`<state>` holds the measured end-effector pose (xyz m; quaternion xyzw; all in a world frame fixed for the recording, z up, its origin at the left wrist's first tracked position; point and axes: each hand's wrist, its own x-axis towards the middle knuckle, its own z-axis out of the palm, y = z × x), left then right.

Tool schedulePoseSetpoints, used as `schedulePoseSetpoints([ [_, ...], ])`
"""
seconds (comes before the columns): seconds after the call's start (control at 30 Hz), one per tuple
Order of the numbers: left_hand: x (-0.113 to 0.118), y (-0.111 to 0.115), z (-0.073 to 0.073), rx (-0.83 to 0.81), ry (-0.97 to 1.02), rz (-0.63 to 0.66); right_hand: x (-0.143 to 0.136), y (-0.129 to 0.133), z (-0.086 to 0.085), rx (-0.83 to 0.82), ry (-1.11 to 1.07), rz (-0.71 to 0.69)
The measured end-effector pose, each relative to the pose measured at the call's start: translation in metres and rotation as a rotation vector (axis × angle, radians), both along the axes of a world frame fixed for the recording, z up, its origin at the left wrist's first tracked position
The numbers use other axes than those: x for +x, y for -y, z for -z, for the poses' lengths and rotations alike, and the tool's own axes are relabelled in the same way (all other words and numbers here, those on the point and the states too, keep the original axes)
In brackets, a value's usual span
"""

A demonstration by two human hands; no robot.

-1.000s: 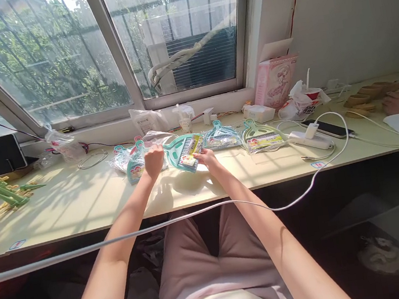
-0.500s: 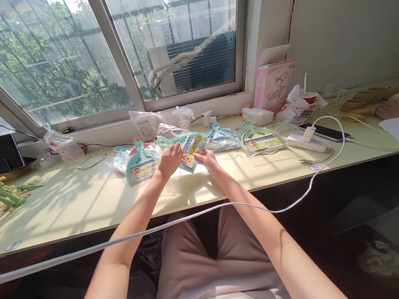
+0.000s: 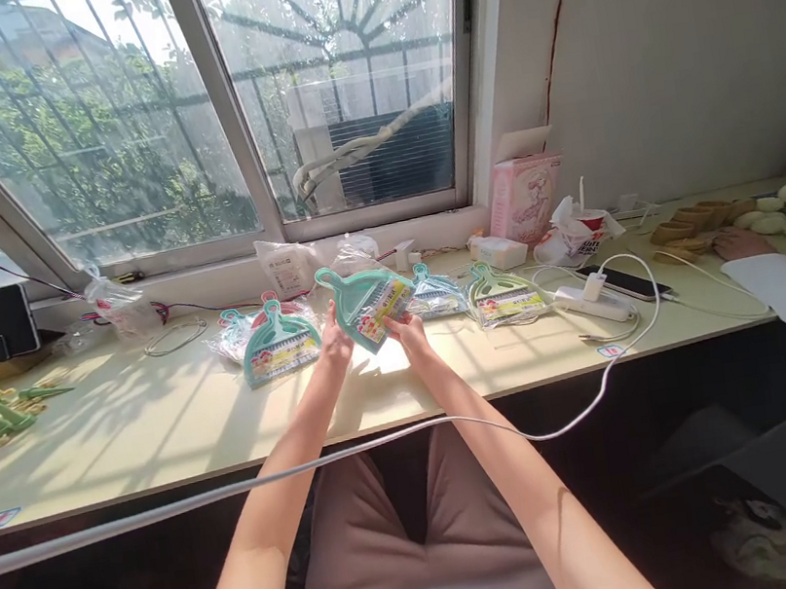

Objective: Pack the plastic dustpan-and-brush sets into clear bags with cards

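Note:
A teal mini dustpan-and-brush set (image 3: 368, 300) with a yellow printed label is held tilted above the table, its handle toward the upper left. My right hand (image 3: 412, 333) grips its lower right edge, thumb over the label. At the left edge, my left hand (image 3: 336, 338) is closed on the same set, some fingers hidden behind it. On the table to the left lies another teal dustpan set (image 3: 280, 343) in clear wrap. A blue dustpan set (image 3: 437, 293) and a green dustpan set (image 3: 504, 296) lie to the right.
A white power strip (image 3: 595, 302) and a phone (image 3: 631, 280) lie on the right, with a white cable (image 3: 448, 420) crossing in front of me. A pink box (image 3: 524, 196) stands by the wall. Another person's hand (image 3: 744, 244) rests near beige pieces at the far right.
My left hand has moved from the top of the set to its left edge. The set has turned so its handle and pan face show. The view has shifted slightly.

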<state>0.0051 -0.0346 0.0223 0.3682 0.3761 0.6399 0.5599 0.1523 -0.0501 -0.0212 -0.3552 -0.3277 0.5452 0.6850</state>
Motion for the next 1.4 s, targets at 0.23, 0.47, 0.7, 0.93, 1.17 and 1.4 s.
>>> schedulePoseSetpoints([
  [0.23,0.042,0.021,0.027,-0.003,0.157,0.076,0.005,-0.004,-0.001,-0.014,-0.089,0.204],
  [0.47,0.036,0.019,0.030,0.142,-0.185,-0.070,0.005,-0.005,0.004,0.042,-0.102,0.136],
  [0.7,0.036,0.040,0.045,0.277,-0.277,0.107,0.005,-0.003,0.004,0.076,-0.108,0.092],
  [0.93,0.022,0.044,0.031,0.053,-0.148,0.113,0.001,0.010,-0.007,0.078,-0.102,0.003],
  [1.17,0.016,0.033,0.020,0.234,-0.144,0.074,0.005,0.018,-0.012,0.055,-0.027,-0.100],
  [1.4,0.006,0.030,0.030,0.243,-0.193,0.223,0.012,0.011,-0.008,-0.068,-0.111,-0.060],
])
